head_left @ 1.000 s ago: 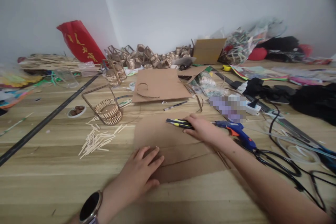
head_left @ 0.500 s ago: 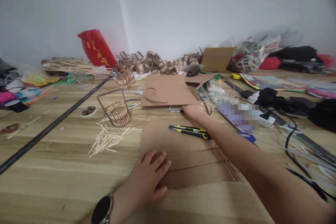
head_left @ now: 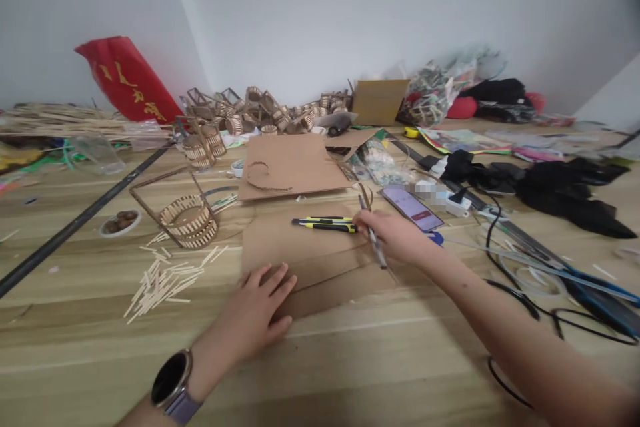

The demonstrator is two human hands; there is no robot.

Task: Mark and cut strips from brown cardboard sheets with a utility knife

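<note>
My left hand (head_left: 263,307) lies with spread fingers on a brown cardboard sheet (head_left: 270,240), near its left edge. Closed round a slim pen (head_left: 376,248), my right hand (head_left: 387,233) is over the right part of that sheet. The pen slants across the fingers, and its details are blurred. Just left of the right hand, box cutters (head_left: 325,223) with yellow and black handles lie side by side on the cardboard. Beyond them rests another cardboard piece (head_left: 300,163), with a curled brown strip (head_left: 260,177) on top.
A small bamboo basket (head_left: 187,220) with a tall handle stands at left, beside loose sticks (head_left: 163,283) and a bowl of brown balls (head_left: 120,223). Several small baskets (head_left: 270,107) are heaped by the wall. At right are a phone (head_left: 413,207), cables (head_left: 500,267) and scissors (head_left: 600,293).
My right hand has picked up the pen from beside the far cardboard piece and drawn it back toward me. My left hand stays on the sheet. The view has turned right.
</note>
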